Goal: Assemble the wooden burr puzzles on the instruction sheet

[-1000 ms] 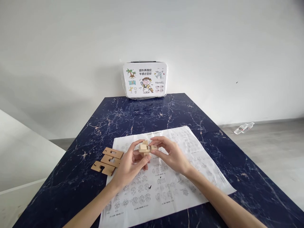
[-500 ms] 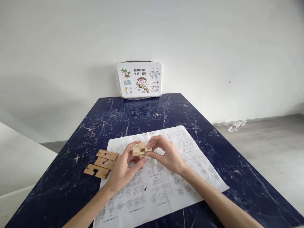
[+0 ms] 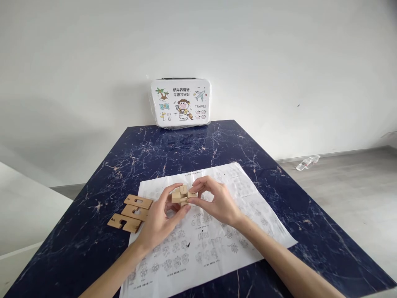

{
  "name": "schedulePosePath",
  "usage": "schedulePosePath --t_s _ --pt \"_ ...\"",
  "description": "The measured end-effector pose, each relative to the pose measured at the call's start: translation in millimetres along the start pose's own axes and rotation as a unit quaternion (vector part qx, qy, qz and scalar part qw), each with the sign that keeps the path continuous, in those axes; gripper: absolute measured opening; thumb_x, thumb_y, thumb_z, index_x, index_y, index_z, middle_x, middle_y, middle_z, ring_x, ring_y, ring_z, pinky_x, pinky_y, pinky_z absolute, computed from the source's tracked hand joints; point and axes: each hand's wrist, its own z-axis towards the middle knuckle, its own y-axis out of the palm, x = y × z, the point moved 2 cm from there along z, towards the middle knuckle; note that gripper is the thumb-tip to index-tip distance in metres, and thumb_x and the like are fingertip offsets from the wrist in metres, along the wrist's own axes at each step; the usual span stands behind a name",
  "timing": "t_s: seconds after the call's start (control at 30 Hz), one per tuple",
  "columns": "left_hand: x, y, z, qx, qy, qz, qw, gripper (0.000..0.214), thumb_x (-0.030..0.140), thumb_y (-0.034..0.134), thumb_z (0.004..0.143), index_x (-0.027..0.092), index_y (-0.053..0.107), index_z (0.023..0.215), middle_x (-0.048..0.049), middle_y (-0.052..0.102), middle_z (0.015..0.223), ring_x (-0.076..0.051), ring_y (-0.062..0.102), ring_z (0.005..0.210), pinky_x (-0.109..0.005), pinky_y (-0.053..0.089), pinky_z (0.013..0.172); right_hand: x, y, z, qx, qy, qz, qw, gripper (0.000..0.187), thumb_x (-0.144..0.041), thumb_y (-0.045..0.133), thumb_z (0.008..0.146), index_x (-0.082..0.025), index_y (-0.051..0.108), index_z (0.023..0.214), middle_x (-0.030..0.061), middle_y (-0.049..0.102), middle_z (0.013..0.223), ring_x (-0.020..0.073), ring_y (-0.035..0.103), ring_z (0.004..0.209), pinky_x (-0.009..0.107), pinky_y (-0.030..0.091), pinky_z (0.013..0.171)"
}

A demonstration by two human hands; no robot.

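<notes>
In the lower middle of the frame, just above the sheet, I have a small wooden block puzzle point(image 3: 176, 198) up between my hands. It is pale, bare wood, several squared bars crossing one another, with crisp edges, flat faces and a square gap near its centre. My left hand point(image 3: 159, 219) grips it from the left side, thumb below and fingers curled around behind. My right hand point(image 3: 219, 203) pinches a short bar point(image 3: 191, 194) between thumb and fingertips at the puzzle's right side; that bar carries small dark marks, too fine for me to read. I cannot tell whether it is seated in the rest.

Left of my left hand, three flat wooden plates point(image 3: 127, 210) with cut-out slots lie side by side, browner than the puzzle; I can read a 2 and a 3 on them. Under my hands a white printed sheet point(image 3: 232, 260) of faint drawings covers the near part of the dark blue, marble-patterned bench point(image 3: 217, 140). At upper centre a white cartoon-printed case point(image 3: 171, 120) stands against the wall point(image 3: 263, 62). At right, a clear bottle point(image 3: 303, 164) lies on the floor point(image 3: 347, 182).
</notes>
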Motion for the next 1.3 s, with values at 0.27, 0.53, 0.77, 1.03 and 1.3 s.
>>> schedulePosePath --t_s 0.27,0.53,0.77,1.03,1.3 --pt "1 -1.4 -1 -0.009 0.008 0.018 1.0 0.053 0.043 0.072 0.099 0.031 0.051 0.145 -0.005 0.074 0.104 -0.022 0.071 0.081 -0.037 0.06 0.077 -1 -2 2 0.001 0.026 0.021 0.999 0.032 -0.047 0.081 0.093 -0.025 0.064 0.109 0.0063 0.077 0.102 0.0236 0.075 0.091 0.047 0.064 0.086" --pt "8 -1.1 -2 -0.033 0.017 0.003 0.999 0.05 0.041 0.072 0.099 0.031 0.052 0.143 -0.0048 0.075 0.109 -0.022 0.073 0.085 -0.039 0.061 0.083 3 -4 5 -0.014 0.075 0.096 0.992 0.04 -0.051 0.085 0.089 -0.024 0.064 0.109 0.0061 0.077 0.1 0.0225 0.077 0.094 0.044 0.066 0.087" --pt "6 -2.1 -2 -0.055 -0.022 -0.044 0.997 0.052 0.041 0.072 0.097 0.028 0.051 0.143 -0.0044 0.07 0.1 -0.022 0.069 0.084 -0.038 0.06 0.08 13 -3 6 -0.054 0.123 0.113 0.984 0.033 -0.049 0.079 0.093 -0.023 0.068 0.109 0.007 0.077 0.105 0.0201 0.075 0.091 0.039 0.065 0.083" --pt "7 -3.3 1 -0.089 -0.056 -0.105 0.989 0.05 0.042 0.071 0.098 0.031 0.051 0.143 -0.0023 0.067 0.093 -0.02 0.065 0.08 -0.034 0.056 0.074 13 1 4 -0.086 0.12 0.109 0.983 0.033 -0.054 0.067 0.101 -0.022 0.07 0.109 0.0018 0.075 0.079 0.0169 0.07 0.067 0.033 0.06 0.064" --pt "2 -3.9 2 -0.108 -0.051 -0.097 0.988 0.049 0.042 0.07 0.099 0.031 0.05 0.143 -0.0033 0.067 0.097 -0.021 0.064 0.081 -0.034 0.053 0.074 10 3 3 -0.07 0.124 0.101 0.985 0.033 -0.054 0.069 0.1 -0.022 0.068 0.106 0.0005 0.072 0.077 0.0171 0.07 0.068 0.035 0.06 0.069"
